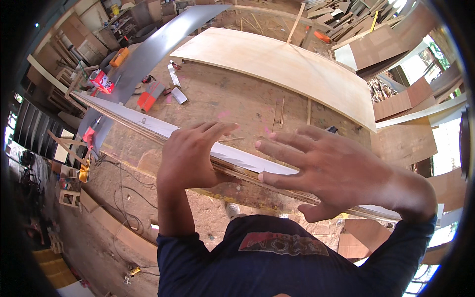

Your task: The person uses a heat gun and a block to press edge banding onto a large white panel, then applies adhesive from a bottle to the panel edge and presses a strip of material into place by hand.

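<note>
A long panel with a white face (250, 158) and a layered brown edge (136, 126) runs slantwise along the near side of the wooden workbench (222, 96). My left hand (190, 151) spans this panel near its middle, thumb on the near side and fingers stretched toward the far side. Farther right, my right hand (326, 166) lies over the same panel with its fingers spread and its thumb apart on the near side. Whether either palm presses on the panel, I cannot tell. Neither hand has its fingers closed round anything.
A pale plywood sheet (267, 62) lies across the far side of the bench. Left of it is a shiny grey sheet (163, 37), with a red-and-white can (101, 81) close by. A red-and-grey tool (150, 96) rests on the bench. Cables (123, 198) trail over the floor at left.
</note>
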Motion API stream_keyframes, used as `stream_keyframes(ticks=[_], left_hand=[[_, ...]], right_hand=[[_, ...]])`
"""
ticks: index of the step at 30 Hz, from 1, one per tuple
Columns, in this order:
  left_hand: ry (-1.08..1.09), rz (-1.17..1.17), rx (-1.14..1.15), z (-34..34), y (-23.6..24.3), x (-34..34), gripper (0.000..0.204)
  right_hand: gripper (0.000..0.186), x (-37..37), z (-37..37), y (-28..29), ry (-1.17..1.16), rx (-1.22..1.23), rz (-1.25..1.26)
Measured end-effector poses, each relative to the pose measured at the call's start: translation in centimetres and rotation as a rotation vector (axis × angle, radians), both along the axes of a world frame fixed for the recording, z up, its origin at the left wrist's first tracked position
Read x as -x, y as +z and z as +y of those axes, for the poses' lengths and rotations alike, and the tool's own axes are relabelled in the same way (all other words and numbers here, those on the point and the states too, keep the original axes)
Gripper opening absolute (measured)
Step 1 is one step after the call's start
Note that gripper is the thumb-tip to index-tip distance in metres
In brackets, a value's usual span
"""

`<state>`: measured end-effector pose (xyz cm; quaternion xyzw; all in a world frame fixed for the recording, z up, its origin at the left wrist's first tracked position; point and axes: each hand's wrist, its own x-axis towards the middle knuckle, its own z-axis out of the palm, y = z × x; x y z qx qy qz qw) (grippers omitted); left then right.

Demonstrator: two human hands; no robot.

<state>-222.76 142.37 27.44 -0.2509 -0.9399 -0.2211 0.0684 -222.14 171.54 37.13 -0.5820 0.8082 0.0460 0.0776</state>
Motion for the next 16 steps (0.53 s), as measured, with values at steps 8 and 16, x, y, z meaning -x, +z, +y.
stream_keyframes(ticks=[8,16], left_hand=[[0.009,0.059,-0.016,0.1,-0.5,-0.1,0.094],[0.05,0.032,0.013,0.2,-0.5,0.0,0.094]], right_hand=[[0.068,-2.2,2.0,1.1,-0.04,-0.117,0.024],[0.069,-3.1,5.4,-3.8,-0.4,0.497,-0.578]])
